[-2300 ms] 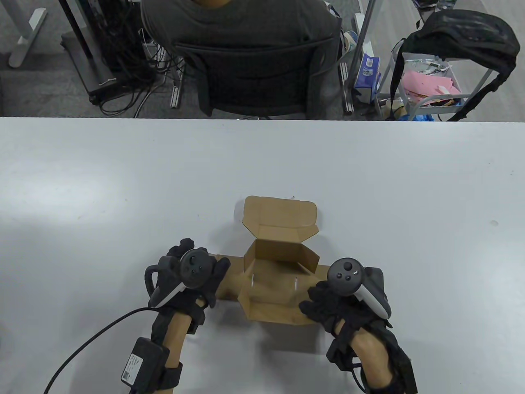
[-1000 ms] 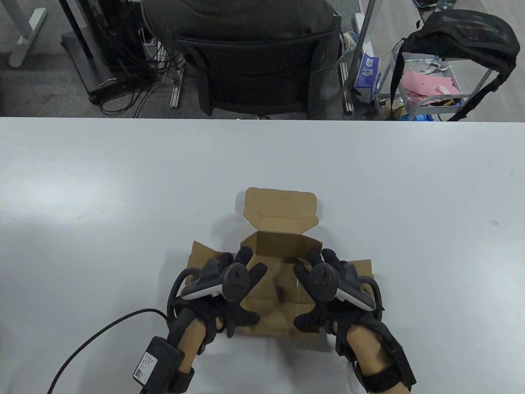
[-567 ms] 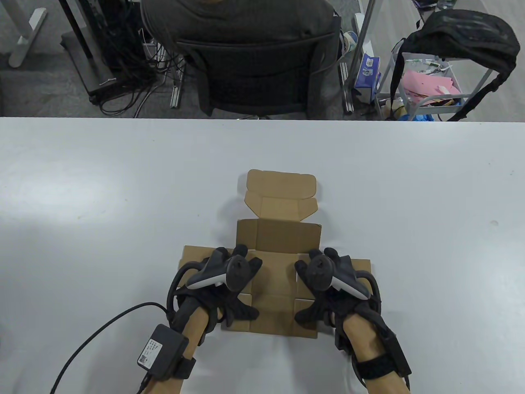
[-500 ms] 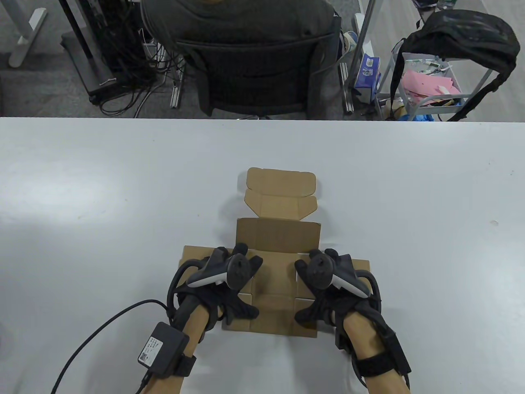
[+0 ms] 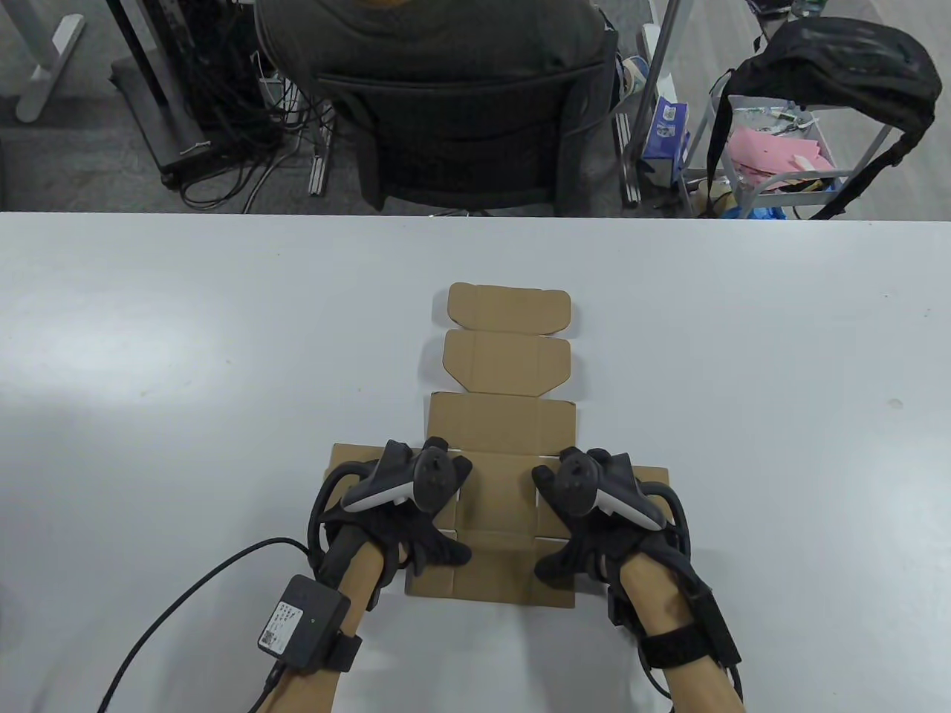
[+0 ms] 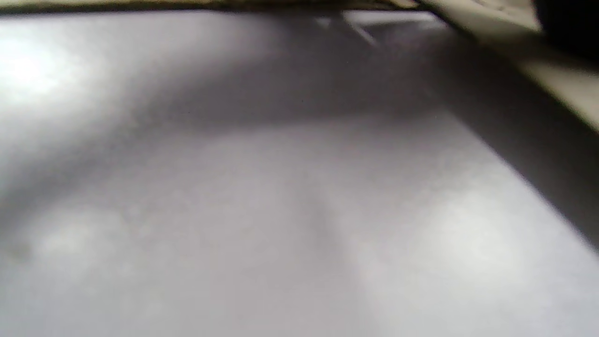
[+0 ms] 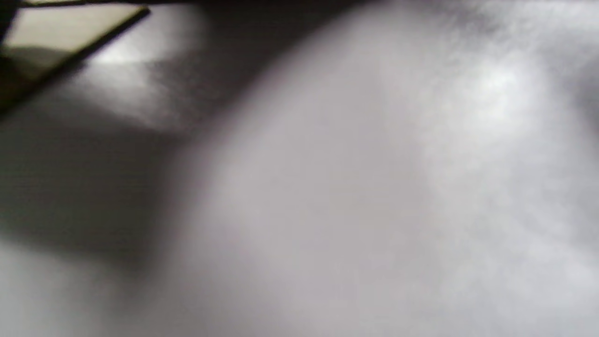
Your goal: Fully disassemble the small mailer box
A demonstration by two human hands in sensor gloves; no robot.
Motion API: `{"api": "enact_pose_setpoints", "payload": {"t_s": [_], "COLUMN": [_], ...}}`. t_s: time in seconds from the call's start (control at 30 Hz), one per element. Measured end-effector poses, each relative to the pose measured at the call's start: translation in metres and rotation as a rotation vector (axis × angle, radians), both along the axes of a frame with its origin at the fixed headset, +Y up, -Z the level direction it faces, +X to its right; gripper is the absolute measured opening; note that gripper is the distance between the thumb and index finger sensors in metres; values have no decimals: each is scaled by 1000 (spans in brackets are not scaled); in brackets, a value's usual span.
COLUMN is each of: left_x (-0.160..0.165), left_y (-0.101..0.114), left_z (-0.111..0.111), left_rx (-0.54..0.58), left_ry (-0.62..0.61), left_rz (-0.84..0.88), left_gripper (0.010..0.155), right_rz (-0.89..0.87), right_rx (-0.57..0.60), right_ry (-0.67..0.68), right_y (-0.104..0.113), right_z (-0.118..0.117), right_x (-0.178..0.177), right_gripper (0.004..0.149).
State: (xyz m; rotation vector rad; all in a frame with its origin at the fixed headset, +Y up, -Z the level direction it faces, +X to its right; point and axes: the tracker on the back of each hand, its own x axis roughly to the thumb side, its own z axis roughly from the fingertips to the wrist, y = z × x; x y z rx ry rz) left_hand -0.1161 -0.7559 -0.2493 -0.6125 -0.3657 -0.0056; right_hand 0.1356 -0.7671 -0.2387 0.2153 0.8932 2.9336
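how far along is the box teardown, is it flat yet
Nearly done. The box lies opened out as one flat sheet on the table, with the lid panels spread away from the person and no wall standing. In hand: the left hand and right hand press down on the side panels. Left: lifting the hands to see whether the creased flaps under them stay down.

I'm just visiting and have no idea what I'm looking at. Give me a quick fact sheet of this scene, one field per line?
Object: mailer box, brown cardboard, unfolded into a flat cross shape
Surface: white table
Left hand: gloved, pressing the left part of the cardboard
Right hand: gloved, pressing the right part
Far flaps: lying flat, pointing away from the person
Wrist views: blurred; only table and cardboard edges show
Background: office chair, metal cart with pink paper
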Motion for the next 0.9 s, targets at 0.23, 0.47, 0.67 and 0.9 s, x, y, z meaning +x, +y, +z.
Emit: {"api": "enact_pose_setpoints", "payload": {"t_s": [0.23, 0.47, 0.67, 0.9], "left_x": [0, 0, -1, 9], "left_y": [-1, 16, 45, 40], "left_z": [2, 32, 45, 48], "left_rx": [18, 154, 325, 324], "left_ry": [-1, -67, -41, -72], "left_rz": [13, -7, 156, 160], "left_gripper": [107, 96, 90, 89], "right_rz": [18, -113, -194, -253], "right_rx": [-18, -8, 123, 165], "right_ry": [6, 0, 51, 5], "right_y": [2, 6, 29, 38], "right_z": [-1, 3, 22, 30], "right_x": [-3, 2, 4, 15], "right_gripper": [108, 99, 99, 100]}}
